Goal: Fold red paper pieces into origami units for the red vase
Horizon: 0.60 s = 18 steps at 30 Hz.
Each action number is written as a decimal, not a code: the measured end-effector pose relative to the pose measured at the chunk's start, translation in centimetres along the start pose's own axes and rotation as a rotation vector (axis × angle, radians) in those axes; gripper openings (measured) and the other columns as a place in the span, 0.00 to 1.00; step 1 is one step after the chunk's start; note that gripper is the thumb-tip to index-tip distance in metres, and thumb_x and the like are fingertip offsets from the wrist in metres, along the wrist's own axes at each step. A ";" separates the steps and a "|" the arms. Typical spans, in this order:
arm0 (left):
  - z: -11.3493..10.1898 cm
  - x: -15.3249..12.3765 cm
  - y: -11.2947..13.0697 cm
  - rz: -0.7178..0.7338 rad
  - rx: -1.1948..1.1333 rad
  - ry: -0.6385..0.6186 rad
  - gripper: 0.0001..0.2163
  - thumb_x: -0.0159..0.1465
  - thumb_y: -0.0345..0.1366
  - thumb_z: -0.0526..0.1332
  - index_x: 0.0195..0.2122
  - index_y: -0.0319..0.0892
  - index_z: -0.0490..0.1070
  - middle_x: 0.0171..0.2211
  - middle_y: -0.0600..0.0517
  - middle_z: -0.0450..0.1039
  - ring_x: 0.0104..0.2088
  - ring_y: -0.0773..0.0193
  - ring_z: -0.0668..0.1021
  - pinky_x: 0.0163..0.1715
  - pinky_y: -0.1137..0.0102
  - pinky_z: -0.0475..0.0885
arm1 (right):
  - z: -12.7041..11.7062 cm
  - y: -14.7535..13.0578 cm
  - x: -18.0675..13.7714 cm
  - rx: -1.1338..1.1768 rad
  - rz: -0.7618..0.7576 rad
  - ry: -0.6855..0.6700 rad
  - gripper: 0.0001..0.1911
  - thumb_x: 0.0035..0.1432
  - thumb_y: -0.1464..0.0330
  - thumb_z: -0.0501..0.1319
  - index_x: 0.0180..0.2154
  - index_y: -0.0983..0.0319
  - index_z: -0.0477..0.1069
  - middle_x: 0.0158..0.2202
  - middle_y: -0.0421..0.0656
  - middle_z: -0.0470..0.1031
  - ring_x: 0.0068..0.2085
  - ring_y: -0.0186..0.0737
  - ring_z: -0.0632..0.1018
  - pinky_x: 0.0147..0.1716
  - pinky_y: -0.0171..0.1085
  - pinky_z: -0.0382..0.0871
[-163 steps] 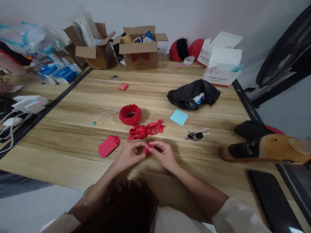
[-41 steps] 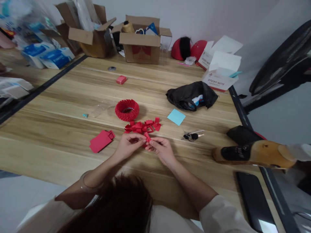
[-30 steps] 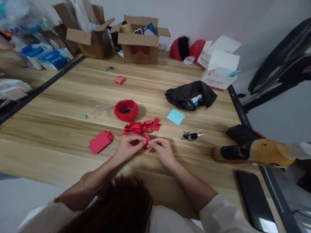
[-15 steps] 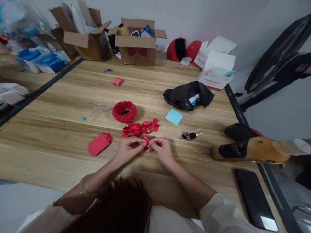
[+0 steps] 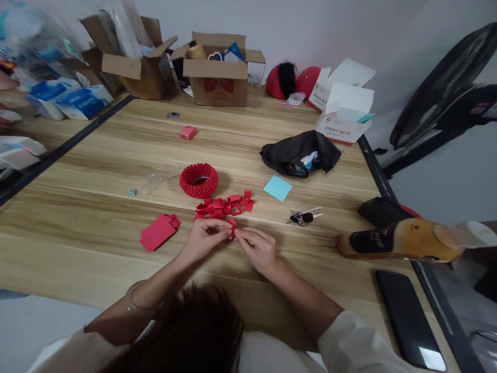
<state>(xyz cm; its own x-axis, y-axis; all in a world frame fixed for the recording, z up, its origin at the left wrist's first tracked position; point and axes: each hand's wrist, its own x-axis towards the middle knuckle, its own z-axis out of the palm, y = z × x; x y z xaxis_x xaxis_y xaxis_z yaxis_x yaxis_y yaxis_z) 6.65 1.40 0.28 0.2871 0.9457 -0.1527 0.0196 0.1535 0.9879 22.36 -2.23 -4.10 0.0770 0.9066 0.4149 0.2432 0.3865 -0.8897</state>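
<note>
My left hand [image 5: 205, 237] and my right hand [image 5: 255, 246] meet above the wooden table [image 5: 97, 207], and both pinch one small folded red paper piece [image 5: 232, 234] between their fingertips. Just beyond my fingers lies a loose pile of folded red paper pieces [image 5: 224, 204]. A ring built of red folded paper [image 5: 199, 179] stands behind that pile. To the left of my left hand lies a stack of flat red paper slips [image 5: 157, 231].
A blue sticky note [image 5: 277, 187], keys [image 5: 303, 216] and a black bag [image 5: 298, 153] lie to the right. A phone [image 5: 409, 320] and a tan and black object [image 5: 404, 240] sit near the right edge. Cardboard boxes [image 5: 217, 70] and a sticky-note box [image 5: 344, 116] line the back.
My hands stay together on the red piece, the fingers shifting slightly as they work it. The view has drifted a little; nothing else on the table has moved.
</note>
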 end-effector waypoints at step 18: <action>-0.5 0.5 -0.1 -0.063 -0.097 0.078 0.07 0.47 0.31 0.71 0.26 0.36 0.77 0.24 0.50 0.78 0.25 0.67 0.78 0.30 0.74 0.73 | 0.4 -0.4 0.5 0.392 0.383 -0.053 0.07 0.55 0.66 0.60 0.35 0.61 0.74 0.25 0.43 0.79 0.27 0.39 0.80 0.29 0.38 0.77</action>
<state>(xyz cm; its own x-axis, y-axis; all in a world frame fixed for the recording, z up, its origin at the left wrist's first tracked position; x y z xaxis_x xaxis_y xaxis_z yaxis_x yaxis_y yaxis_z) 6.35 1.97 0.08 0.2127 0.9522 -0.2192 -0.0589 0.2364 0.9699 21.88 -1.82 -3.62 0.0376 0.9982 0.0459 -0.1716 0.0517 -0.9838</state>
